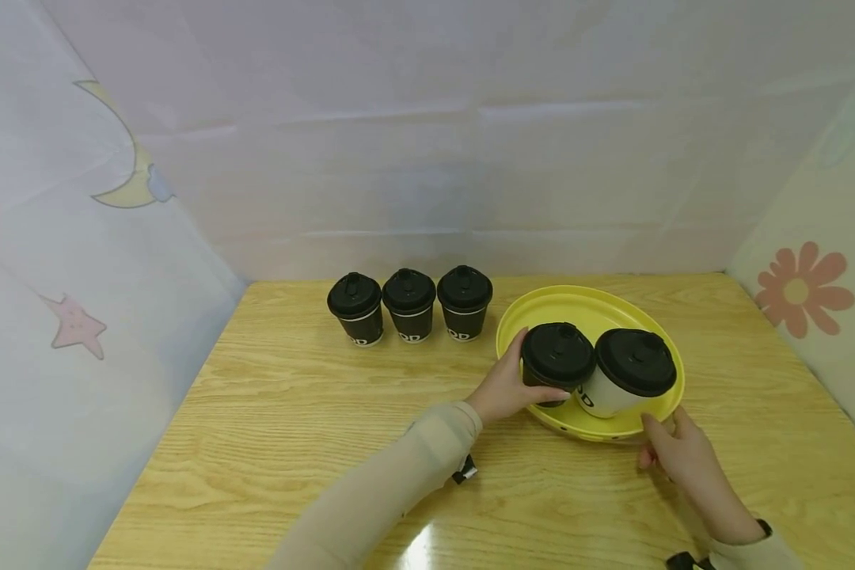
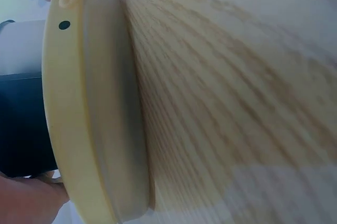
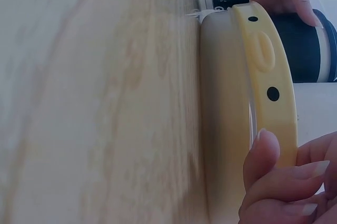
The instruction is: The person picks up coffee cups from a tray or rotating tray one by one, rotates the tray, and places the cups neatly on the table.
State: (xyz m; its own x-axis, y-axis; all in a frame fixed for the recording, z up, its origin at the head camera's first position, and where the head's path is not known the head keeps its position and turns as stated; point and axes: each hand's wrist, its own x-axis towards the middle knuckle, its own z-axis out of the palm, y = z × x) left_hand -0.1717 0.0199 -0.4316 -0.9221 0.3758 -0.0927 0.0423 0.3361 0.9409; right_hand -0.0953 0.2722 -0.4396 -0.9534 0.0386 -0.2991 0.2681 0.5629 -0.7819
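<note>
My left hand (image 1: pixel 502 389) grips a dark paper cup with a black lid (image 1: pixel 557 354), thumb on the near side and fingers round the far side. That cup is upright over a round yellow lid (image 1: pixel 577 303), beside a larger white paper cup (image 1: pixel 602 393) also topped in black. The yellow lid has a raised rim with dark dots and covers a pale, translucent round container (image 2: pixel 118 108) on the table. My right hand (image 1: pixel 680 450) pinches the yellow rim at its near right; its curled fingers (image 3: pixel 263 155) show against the container's side.
Left of the yellow lid, three small dark cups with black lids, a left one (image 1: pixel 356 309), a middle one (image 1: pixel 409 305) and a right one (image 1: pixel 465 302), stand in a row on the wooden table (image 1: pixel 292 443). A pale cloth backdrop (image 1: pixel 399 158) rises behind.
</note>
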